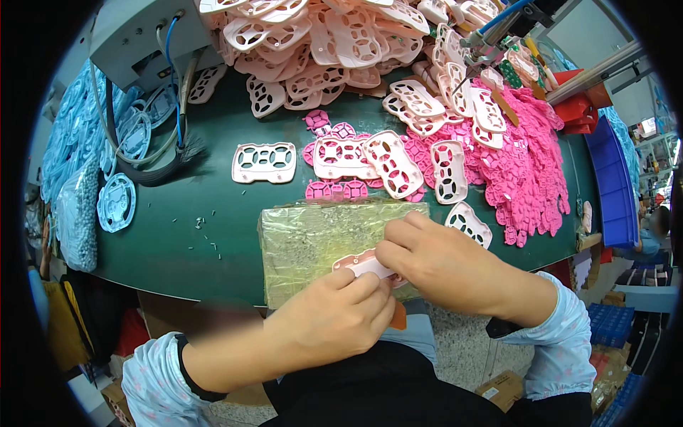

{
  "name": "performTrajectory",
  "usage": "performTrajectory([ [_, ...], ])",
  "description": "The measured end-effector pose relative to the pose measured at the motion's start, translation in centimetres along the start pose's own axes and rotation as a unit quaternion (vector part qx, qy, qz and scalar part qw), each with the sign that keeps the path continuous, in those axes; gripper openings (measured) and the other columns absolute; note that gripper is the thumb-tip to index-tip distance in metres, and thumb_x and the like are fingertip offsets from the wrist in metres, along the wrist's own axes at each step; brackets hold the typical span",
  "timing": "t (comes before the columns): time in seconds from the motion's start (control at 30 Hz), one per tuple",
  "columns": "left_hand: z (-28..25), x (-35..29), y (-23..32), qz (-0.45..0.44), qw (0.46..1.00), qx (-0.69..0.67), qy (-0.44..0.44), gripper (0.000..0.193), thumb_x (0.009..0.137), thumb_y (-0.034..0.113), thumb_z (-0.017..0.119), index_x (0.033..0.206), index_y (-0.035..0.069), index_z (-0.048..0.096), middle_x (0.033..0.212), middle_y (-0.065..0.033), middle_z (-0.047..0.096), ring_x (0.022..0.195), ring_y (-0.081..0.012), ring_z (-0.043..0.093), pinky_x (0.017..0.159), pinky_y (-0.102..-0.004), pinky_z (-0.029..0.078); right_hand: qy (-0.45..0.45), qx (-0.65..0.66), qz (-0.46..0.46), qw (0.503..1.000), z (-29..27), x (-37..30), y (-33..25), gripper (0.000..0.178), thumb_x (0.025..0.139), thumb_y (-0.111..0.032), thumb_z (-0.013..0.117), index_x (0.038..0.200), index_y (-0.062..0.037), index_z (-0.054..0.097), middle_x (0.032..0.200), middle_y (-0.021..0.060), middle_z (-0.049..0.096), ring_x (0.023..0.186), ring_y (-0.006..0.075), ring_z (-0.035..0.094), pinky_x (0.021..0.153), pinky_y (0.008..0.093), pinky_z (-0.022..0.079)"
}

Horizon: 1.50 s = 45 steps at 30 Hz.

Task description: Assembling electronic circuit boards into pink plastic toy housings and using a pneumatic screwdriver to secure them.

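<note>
Low over a film-wrapped yellowish pad [295,245] at the table's near edge, both hands hold a pale pink plastic shell [347,261] with a whitish strip [371,267] along it. My left hand [341,313] is closed on its near side, thumb and forefinger against the strip. My right hand [445,265] comes from the right with bent fingers closed at the other end, hiding part of it. Just right of the pad lies a pale pink frame with oval openings [469,225]. Beyond the pad, another pale pink frame [393,165] rests across bright pink cutout pieces [336,190].
Pale pink frames [348,35] are heaped at the back, and bright pink pieces [530,164] at the right. A grey box [142,46] with cables stands back left, beside bagged light-blue parts [75,213]. A blue bin [613,181] sits at the right edge. Small pins [200,222] dot the green table [171,249].
</note>
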<state>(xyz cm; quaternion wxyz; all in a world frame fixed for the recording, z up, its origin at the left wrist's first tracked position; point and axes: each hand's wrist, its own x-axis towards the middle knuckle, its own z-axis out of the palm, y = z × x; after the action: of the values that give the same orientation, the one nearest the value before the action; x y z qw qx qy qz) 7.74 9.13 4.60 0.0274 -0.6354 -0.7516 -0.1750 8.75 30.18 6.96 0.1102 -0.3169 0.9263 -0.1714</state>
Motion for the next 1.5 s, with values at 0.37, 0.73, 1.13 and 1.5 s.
performTrajectory([
  [0.37, 0.8, -0.1, 0.4, 0.003, 1.000, 0.018, -0.017, 0.034, 0.070, 0.018, 0.063, 0.098, -0.001, 0.066, 0.098, -0.0077, 0.065, 0.085, -0.0181, 0.056, 0.077, -0.0319, 0.048, 0.019, 0.037, -0.039, 0.998, -0.1, -0.7, -0.1, 0.014, 0.078, -0.008, 0.059, 0.090, -0.0036, 0.053, 0.086, 0.0086, 0.051, 0.086, 0.0299, 0.056, 0.075, 0.0390, 0.051],
  [0.73, 0.7, 0.3, 1.1, -0.032, 0.999, 0.016, -0.033, 0.032, 0.069, 0.017, 0.063, 0.095, 0.000, 0.064, 0.103, -0.0090, 0.065, 0.086, -0.0183, 0.056, 0.073, -0.0317, 0.048, 0.225, 0.102, 0.030, 0.968, 4.0, -4.8, -1.4, 0.040, 0.066, 0.009, 0.062, 0.105, -0.0003, 0.061, 0.111, 0.0107, 0.066, 0.089, 0.0292, 0.061, 0.080, 0.0392, 0.049],
  [1.13, 1.5, 0.0, 0.9, -0.055, 0.998, -0.009, 0.038, 0.034, 0.066, 0.017, 0.064, 0.096, 0.002, 0.063, 0.107, -0.0068, 0.064, 0.085, -0.0181, 0.056, 0.074, -0.0328, 0.049, 0.326, 0.087, 0.107, 0.935, 6.0, -5.5, -3.3, 0.024, 0.070, 0.006, 0.064, 0.091, -0.0045, 0.060, 0.109, 0.0085, 0.070, 0.080, 0.0228, 0.062, 0.089, 0.0447, 0.047],
  [1.5, 1.4, -0.1, 1.0, -0.064, 0.997, -0.017, 0.025, 0.033, 0.068, 0.016, 0.064, 0.098, 0.003, 0.063, 0.107, -0.0068, 0.064, 0.084, -0.0184, 0.055, 0.076, -0.0327, 0.049, 0.274, 0.296, 0.254, 0.879, 5.4, -5.0, -4.4, 0.023, 0.079, 0.003, 0.065, 0.101, 0.0002, 0.060, 0.095, 0.0135, 0.069, 0.073, 0.0190, 0.065, 0.064, 0.0288, 0.053],
])
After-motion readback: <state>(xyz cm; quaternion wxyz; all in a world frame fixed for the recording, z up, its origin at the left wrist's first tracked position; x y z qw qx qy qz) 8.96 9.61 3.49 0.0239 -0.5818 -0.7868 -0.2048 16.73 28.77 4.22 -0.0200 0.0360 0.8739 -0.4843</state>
